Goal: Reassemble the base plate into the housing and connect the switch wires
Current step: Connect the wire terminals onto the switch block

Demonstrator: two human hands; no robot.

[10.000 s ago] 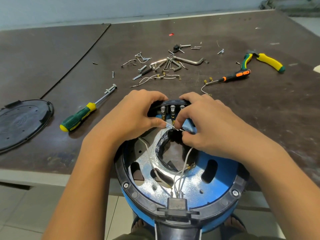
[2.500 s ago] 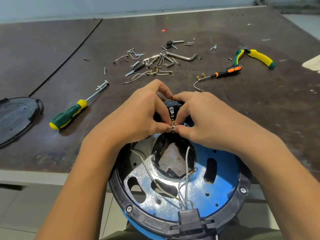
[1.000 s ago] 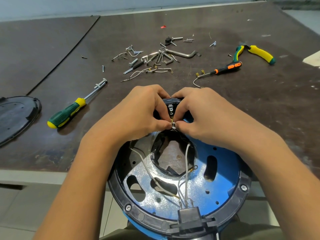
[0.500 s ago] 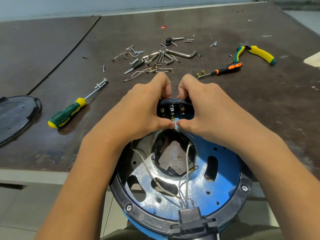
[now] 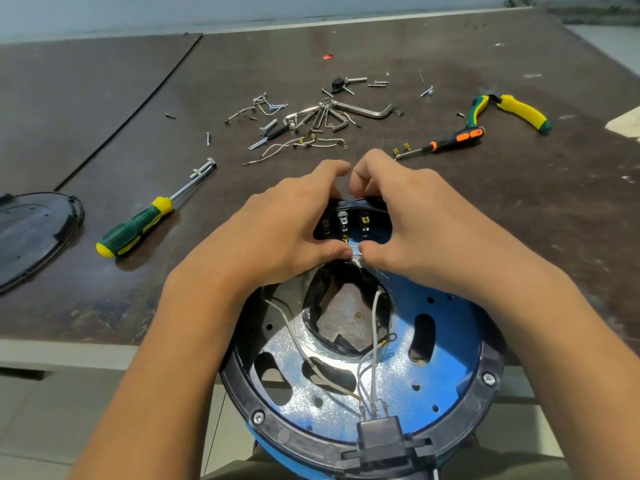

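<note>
The round blue housing [image 5: 446, 344] with a black rim lies open-side up at the table's near edge, partly over my lap. Its black switch block [image 5: 349, 221] with brass terminals sits at the far rim. My left hand [image 5: 280, 230] and my right hand [image 5: 412, 230] grip the block from either side, fingers over its far edge and thumbs meeting on a white wire [image 5: 355, 248] below the terminals. More white wires [image 5: 374, 323] run down to a black connector [image 5: 379, 434] at the near rim. The black base plate [image 5: 31, 230] lies at the far left.
A green and yellow screwdriver [image 5: 138, 226] lies left of my hands. Loose screws, hex keys and short wires [image 5: 311, 123] are scattered behind them. An orange-handled screwdriver [image 5: 446, 143] and yellow-green pliers [image 5: 519, 110] lie at the right. The table edge [image 5: 69, 351] runs below.
Over the last second my fingers moved from pinching the wire in front of the terminals to reaching over the switch block's far edge. The thumbs stay on the wire.
</note>
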